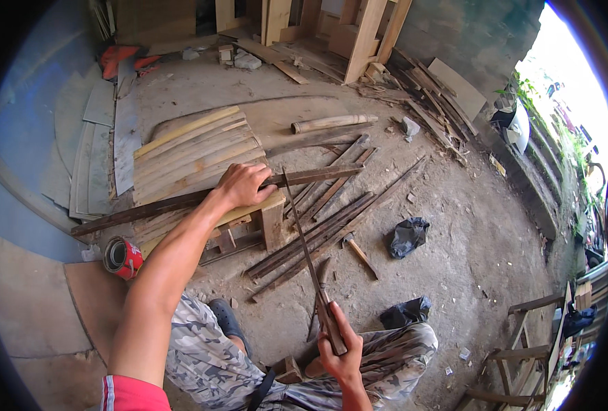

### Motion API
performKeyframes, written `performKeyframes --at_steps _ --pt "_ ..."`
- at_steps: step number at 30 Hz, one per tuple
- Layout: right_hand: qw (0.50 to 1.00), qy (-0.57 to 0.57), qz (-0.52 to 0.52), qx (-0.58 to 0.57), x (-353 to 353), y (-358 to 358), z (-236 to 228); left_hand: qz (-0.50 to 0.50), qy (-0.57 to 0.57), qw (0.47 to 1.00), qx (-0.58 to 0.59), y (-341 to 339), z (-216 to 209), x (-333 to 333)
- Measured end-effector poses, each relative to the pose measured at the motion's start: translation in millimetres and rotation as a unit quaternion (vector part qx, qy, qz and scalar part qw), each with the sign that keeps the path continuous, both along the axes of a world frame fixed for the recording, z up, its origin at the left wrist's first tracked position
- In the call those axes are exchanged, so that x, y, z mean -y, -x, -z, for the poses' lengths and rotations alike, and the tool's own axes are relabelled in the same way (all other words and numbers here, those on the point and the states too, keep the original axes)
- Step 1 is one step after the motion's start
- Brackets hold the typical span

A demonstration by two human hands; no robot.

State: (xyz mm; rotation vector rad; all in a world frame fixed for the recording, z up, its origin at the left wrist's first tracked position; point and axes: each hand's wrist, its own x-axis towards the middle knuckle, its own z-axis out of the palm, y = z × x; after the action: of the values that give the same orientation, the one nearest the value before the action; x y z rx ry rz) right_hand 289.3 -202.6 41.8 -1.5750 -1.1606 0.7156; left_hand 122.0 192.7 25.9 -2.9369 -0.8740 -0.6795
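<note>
A long dark wooden batten [318, 174] lies across a low slatted wooden bench [198, 154], its right end sticking out past the bench. My left hand [244, 185] presses down on it, fingers wrapped round it near the bench's right edge. Just right of that hand, the tip end of a narrow handsaw [304, 243] crosses the batten. My right hand [342, 346] grips the saw's wooden handle, low in the view between my knees. Whether the teeth have cut into the wood cannot be made out. A dark pointed thing [325, 269] lies beside the blade, partly hidden.
Several dark battens [338, 229] lie on the dirt floor, with a hammer [361, 256] close by. Black plastic bags [408, 238] are to the right. A red can [122, 257] stands left of the bench. Scrap boards [431, 99] are heaped at the back right.
</note>
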Motion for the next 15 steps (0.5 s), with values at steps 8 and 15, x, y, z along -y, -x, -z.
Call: performKeyframes --at_steps 8,15 --pt "1.000 -0.010 0.002 0.012 -15.5 23.5 -30.7 0.016 -0.020 0.999 0.028 3.3 -0.4 -0.2" --pt "0.998 -0.057 -0.002 -0.023 -133.0 10.6 -15.8 0.018 -0.005 0.999 0.035 -9.1 -7.4 6.5"
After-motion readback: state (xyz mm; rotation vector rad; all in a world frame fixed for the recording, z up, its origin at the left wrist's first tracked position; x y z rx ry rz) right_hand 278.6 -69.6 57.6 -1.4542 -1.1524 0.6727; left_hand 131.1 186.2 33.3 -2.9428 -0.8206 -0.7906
